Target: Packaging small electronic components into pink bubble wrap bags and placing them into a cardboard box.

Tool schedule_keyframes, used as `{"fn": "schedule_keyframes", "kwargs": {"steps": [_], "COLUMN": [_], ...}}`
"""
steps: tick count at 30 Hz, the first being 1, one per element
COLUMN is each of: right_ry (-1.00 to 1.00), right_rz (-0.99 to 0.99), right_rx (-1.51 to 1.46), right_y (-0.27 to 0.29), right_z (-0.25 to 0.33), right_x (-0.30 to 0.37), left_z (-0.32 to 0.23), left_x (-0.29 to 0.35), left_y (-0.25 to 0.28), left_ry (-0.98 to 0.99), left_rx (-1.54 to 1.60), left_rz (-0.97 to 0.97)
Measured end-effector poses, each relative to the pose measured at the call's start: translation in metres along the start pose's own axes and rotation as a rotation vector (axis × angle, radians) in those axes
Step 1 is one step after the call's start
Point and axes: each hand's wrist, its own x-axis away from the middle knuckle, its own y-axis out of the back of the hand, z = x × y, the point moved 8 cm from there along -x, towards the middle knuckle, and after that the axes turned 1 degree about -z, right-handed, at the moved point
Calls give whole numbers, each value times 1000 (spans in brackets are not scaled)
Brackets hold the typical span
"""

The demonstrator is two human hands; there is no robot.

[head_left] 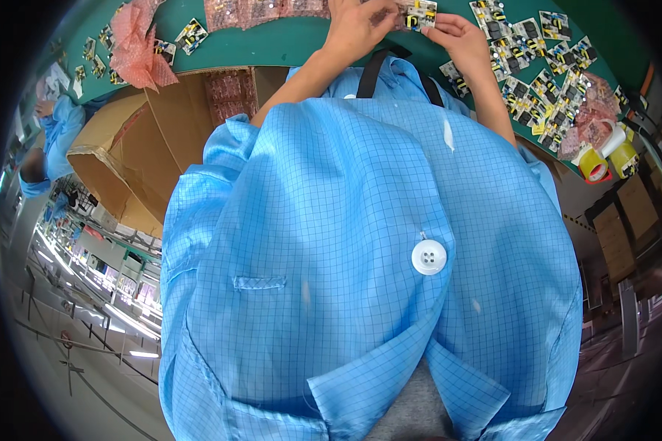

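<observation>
At the top of the view, my right hand [463,45] pinches a small circuit board [421,15] with white, yellow and black parts by its near edge. My left hand [359,28] is closed at the board's left side, thumb and fingers pressed together on a dull pinkish, see-through piece that looks like a bubble-wrap bag [401,20]. How far the board sits inside it cannot be made out. Both hands are above the near part of the green table [261,50]. Several pink bubble-wrap packs [265,10] lie just left of my left hand.
Many circuit boards [529,48] are spread at the right, near crumpled bubble wrap [594,110] and yellow tape rolls [594,165]. More pink wrap [136,51] and loose boards [191,37] lie left. Below stands an open cardboard box [136,140]. A person in blue [65,132] is at far left.
</observation>
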Motion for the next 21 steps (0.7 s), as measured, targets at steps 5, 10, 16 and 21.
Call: {"fn": "schedule_keyframes", "kwargs": {"steps": [5, 10, 16, 21], "right_ry": [-102, -111, -206, -300], "right_rz": [51, -77, -103, -143], "right_rx": [102, -62, -118, -231], "right_y": [-5, -5, -15, -29], "right_z": [3, 5, 11, 16], "right_x": [1, 1, 11, 17], "left_z": [-6, -10, -4, 0], "left_x": [-4, -1, -8, -12], "left_y": [3, 5, 8, 14], "left_ry": [-37, -102, -19, 8], "left_rx": [11, 29, 16, 32], "left_rz": [28, -65, -23, -11]}}
